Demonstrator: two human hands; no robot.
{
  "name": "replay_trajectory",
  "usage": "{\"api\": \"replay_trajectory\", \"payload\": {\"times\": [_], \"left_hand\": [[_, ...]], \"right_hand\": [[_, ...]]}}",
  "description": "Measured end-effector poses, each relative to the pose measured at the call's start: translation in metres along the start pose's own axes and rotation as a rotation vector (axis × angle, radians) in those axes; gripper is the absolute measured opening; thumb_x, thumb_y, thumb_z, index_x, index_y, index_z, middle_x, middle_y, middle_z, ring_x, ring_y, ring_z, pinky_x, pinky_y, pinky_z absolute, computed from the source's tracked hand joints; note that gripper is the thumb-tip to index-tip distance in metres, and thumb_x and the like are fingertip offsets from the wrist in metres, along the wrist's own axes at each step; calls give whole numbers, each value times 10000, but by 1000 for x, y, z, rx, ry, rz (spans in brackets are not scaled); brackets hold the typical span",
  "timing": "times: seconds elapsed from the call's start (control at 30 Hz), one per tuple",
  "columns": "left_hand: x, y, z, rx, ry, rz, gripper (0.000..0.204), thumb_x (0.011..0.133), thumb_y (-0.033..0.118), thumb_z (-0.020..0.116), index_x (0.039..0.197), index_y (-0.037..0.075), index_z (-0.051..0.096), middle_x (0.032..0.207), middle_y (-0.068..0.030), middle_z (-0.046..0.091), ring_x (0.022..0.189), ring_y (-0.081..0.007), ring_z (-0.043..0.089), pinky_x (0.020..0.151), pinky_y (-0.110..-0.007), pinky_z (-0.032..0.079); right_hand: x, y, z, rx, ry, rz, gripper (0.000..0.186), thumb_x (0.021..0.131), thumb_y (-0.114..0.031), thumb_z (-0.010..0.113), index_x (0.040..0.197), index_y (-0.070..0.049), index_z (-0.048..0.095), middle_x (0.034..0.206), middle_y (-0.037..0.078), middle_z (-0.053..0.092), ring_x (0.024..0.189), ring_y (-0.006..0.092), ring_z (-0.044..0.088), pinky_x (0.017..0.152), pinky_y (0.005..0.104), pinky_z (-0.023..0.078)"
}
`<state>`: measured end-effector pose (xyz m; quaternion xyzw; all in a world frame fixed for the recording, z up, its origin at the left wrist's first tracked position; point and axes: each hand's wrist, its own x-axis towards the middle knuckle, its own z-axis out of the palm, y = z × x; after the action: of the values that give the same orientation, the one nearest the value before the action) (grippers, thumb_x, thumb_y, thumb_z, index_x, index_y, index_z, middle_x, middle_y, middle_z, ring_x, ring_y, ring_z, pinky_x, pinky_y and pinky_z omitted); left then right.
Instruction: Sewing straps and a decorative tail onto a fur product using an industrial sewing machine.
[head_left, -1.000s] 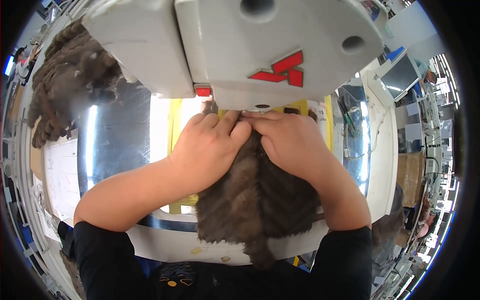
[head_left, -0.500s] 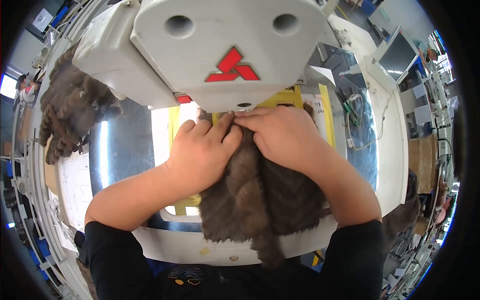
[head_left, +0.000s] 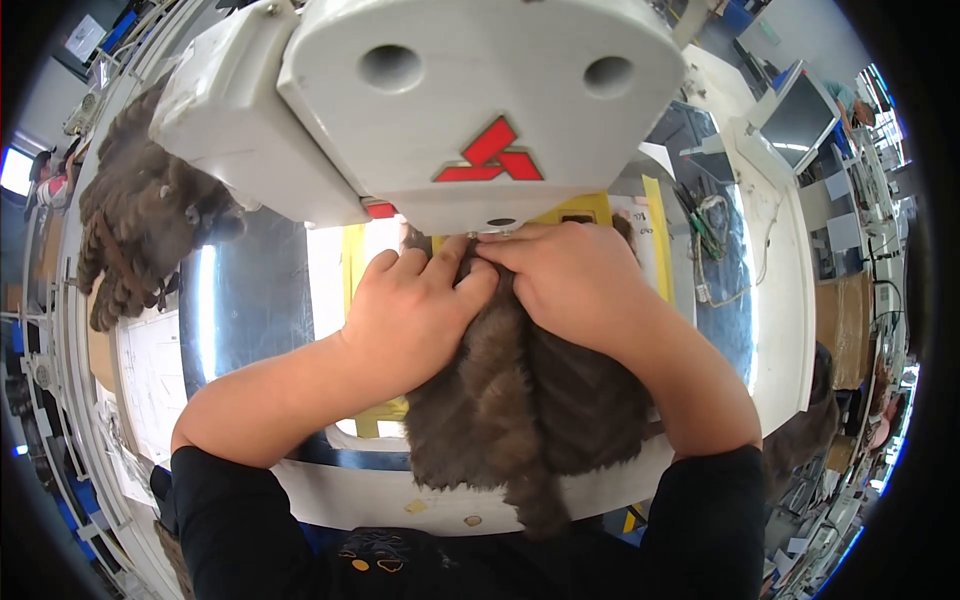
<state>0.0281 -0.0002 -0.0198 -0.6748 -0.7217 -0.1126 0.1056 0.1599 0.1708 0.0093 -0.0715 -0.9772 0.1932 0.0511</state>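
A grey-white machine head (head_left: 480, 110) with a red emblem overhangs the work plate. Directly below it, my left hand (head_left: 420, 305) and my right hand (head_left: 570, 275) press brown fur (head_left: 530, 420) at the needle area, their fingertips close together, fingers curled onto the fur. A narrow lighter fur strip runs down the middle of the piece and hangs over the near edge. Yellow tape (head_left: 353, 260) frames a white sheet on the metal plate (head_left: 250, 300). The exact pinch under my fingers is partly hidden.
A pile of brown fur (head_left: 135, 200) lies at the left, above papers (head_left: 150, 390). At the right are cables with a green-handled tool (head_left: 700, 225), a small monitor (head_left: 790, 120), a cardboard box (head_left: 840, 330) and more dark fur. A person (head_left: 50, 180) works at the far left.
The view has shifted, so the machine emblem sits further left than a second ago. My hands stay together on the fur at the machine, with only slight finger movement.
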Motion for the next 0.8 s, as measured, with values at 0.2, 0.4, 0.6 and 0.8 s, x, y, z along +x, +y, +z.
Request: {"api": "replay_trajectory", "payload": {"times": [0.2,0.4,0.6,0.8], "left_hand": [[0,-2,2,-3,-6,17,385,768,107,621,1148,80,676,1259,-166,703,797,-275,663,705,-381,521],[0,-3,3,4,-5,29,367,772,130,629,1134,88,667,1234,-155,699,776,-252,658,674,-368,506],[0,-4,2,8,-15,33,385,777,130,623,1158,90,665,1244,-155,695,796,-250,657,689,-369,503],[2,-4,-2,-25,-77,5,427,779,106,611,1201,84,672,1290,-164,687,847,-269,657,748,-387,519]], "right_hand": [[0,4,3,-8,47,-49,306,893,-110,588,1148,-97,756,1157,42,759,988,268,729,796,399,590],[-2,5,4,-21,68,-76,289,889,-114,596,1127,-107,761,1128,33,765,967,248,734,756,382,591],[0,6,5,-14,48,-64,280,888,-115,595,1111,-116,765,1125,13,766,950,247,737,750,379,589],[1,6,2,-31,55,-51,277,891,-124,592,1108,-116,764,1115,11,767,935,244,738,741,383,589]]}}
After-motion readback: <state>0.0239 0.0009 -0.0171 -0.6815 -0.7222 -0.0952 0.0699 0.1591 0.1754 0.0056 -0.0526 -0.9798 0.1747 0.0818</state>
